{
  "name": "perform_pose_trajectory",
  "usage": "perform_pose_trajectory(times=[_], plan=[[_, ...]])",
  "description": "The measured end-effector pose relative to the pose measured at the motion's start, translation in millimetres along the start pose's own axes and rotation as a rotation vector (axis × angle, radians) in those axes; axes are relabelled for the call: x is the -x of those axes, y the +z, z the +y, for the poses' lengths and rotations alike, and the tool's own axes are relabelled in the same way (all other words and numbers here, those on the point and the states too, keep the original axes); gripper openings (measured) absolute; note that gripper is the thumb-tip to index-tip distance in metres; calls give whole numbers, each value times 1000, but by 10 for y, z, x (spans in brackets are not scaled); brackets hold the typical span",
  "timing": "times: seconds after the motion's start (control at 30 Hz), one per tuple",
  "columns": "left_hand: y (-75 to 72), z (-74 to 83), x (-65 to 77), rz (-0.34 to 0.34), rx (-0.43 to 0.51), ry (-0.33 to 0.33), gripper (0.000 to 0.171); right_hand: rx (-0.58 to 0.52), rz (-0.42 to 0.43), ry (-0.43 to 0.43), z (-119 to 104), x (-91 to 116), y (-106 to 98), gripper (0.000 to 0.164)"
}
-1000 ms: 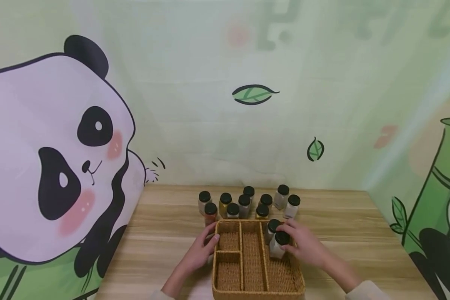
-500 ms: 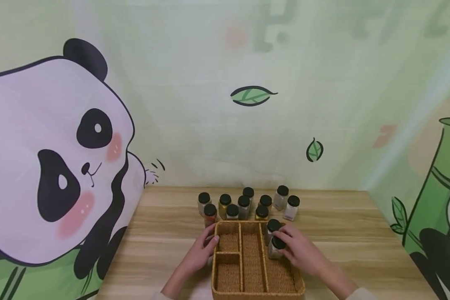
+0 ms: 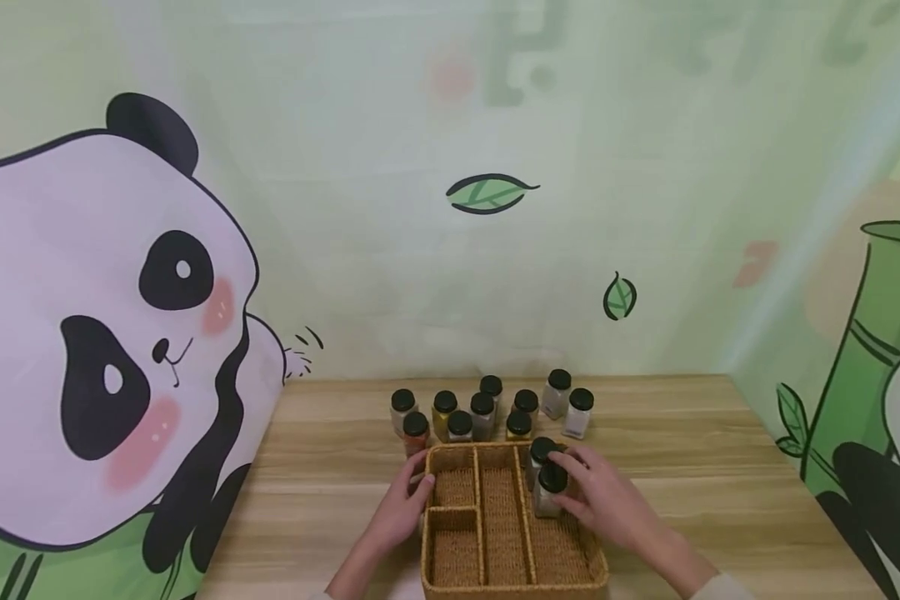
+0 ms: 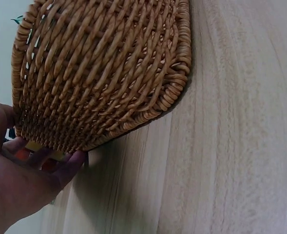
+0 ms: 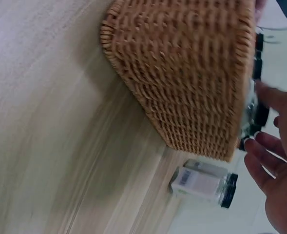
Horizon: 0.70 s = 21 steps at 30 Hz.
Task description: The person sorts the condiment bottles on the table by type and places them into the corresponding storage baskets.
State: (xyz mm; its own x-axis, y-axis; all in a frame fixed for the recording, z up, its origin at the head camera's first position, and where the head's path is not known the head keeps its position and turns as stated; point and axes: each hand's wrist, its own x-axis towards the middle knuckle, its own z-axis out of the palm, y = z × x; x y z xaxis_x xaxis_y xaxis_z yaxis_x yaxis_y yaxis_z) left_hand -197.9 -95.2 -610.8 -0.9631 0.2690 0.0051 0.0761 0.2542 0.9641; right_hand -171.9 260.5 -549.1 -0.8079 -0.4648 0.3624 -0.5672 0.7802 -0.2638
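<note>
A wicker basket (image 3: 514, 590) with several compartments stands at the table's front. My left hand (image 3: 394, 515) grips its far left corner, thumb at the rim and fingers against the outer wall (image 4: 94, 73). In the right-hand compartment, two spice jars with black lids stand upright, one behind the other. My right hand (image 3: 609, 502) reaches over the right rim and pinches the nearer jar (image 3: 545, 502) between thumb and fingers. The farther jar (image 3: 537, 472) is partly hidden behind it. Basket weave hides most of both jars in the right wrist view.
Behind the basket several more black-lidded jars stand on the wooden table (image 3: 330, 467), among them a red-filled jar (image 3: 416, 439) by the left hand and a pale jar (image 3: 578, 419) at the right. A panda-printed cloth (image 3: 390, 275) hangs beyond.
My right hand has shifted the nearer jar slightly left and back, against the farther jar and the divider. The left hand keeps its hold on the basket. The head view has shifted slightly.
</note>
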Motion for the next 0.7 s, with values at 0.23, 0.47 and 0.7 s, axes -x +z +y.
perform_pose_trajectory(times=[0.23, 0.47, 0.7], plan=[[-24, -39, 15, -10, 47, -11, 49, -261, 3, 241, 210, -79, -249, 54], [-25, -69, 26, -25, 96, -35, 51, -352, 145, 292, 640, -321, -362, 39], [-52, -73, 7, -10, 103, -18, 52, -314, 71, 364, 910, -590, -262, 57]])
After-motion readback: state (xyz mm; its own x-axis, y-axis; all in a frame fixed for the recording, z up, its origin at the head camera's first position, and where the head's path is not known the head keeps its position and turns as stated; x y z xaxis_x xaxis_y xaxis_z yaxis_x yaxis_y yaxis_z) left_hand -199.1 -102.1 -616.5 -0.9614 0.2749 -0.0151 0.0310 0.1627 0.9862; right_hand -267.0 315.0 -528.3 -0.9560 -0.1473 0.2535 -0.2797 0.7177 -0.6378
